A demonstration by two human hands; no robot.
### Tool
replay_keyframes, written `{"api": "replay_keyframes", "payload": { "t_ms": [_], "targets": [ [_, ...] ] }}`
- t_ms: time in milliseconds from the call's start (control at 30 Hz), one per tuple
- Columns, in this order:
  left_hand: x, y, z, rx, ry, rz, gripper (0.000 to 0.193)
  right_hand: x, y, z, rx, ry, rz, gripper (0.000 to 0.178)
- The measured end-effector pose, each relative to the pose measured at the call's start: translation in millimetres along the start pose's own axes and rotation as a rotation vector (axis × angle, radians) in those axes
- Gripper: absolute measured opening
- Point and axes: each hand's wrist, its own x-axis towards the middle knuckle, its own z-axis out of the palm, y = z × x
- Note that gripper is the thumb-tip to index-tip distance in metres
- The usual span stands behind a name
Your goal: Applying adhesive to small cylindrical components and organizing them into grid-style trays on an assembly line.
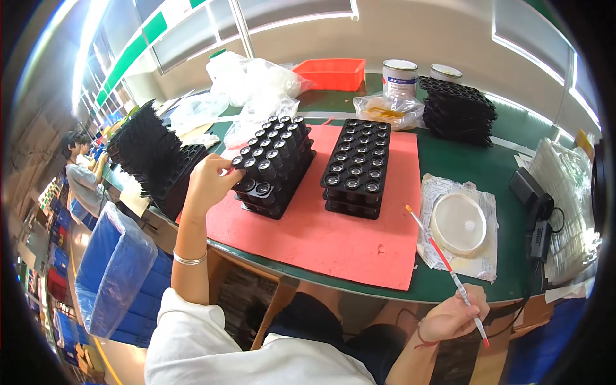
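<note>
While the left hand (pixel 208 183) grips the near left corner of a stack of black trays (pixel 274 163), the right hand (pixel 452 317) waits low down, off the front edge of the green table (pixel 487 167). The left hand's fingers are curled shut on the tray edge, and a thin silver bangle (pixel 189 260) sits on that arm. The right hand is closed around a thin paintbrush (pixel 443 256) with a red and white handle. Its tip points up and away, over the table.

Everything sits around the big red mat (pixel 321 237) in the middle of the table. The stack of black trays stands on the left part of the mat, turned a bit sideways, and its cups hold small round shiny parts. A 2nd stack of black trays (pixel 358 167) stands on the mat just to the right of it, also full of round parts.

Right of the mat, a round white dish (pixel 458 223) lies on crinkly plastic. Behind the mat are a red bin (pixel 330 74), some clear bags (pixel 256 83), 2 tins (pixel 400 77) and a pile of empty black trays (pixel 457 109). Left of the mat, more black trays (pixel 151 151) lean in a fanned row. Below the table's left edge stands a blue crate (pixel 112 276) lined with clear plastic.
</note>
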Motion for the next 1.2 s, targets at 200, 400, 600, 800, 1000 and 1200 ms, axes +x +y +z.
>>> {"api": "replay_keyframes", "payload": {
  "t_ms": [200, 400, 600, 800, 1000, 1200],
  "targets": [
    [-9, -4, -1, -0.055, 0.109, 0.058, 0.039, 3, -4, 0, 0.026, 0.020, -0.003, 0.019],
    [-13, 112, -6, -0.211, 0.131, 0.259, 0.062, 0, 0, -7, 0.059, -0.091, 0.022, 0.023],
    [46, 182, 64, 0.179, -0.252, 0.397, 0.091, 9, -3, -8, 0.082, -0.092, 0.019, 0.023],
    [74, 208, 91, 0.340, -0.493, 0.261, 0.101, 27, 5, -29, -0.056, -0.013, -0.053, 0.023],
    [85, 215, 87, 0.380, -0.401, 0.215, 0.100, 34, 9, -37, -0.060, 0.043, -0.025, 0.024],
    [109, 260, 66, 0.306, -0.271, 0.366, 0.096, 31, 14, -36, -0.056, 0.093, -0.038, 0.026]
  ]
}}
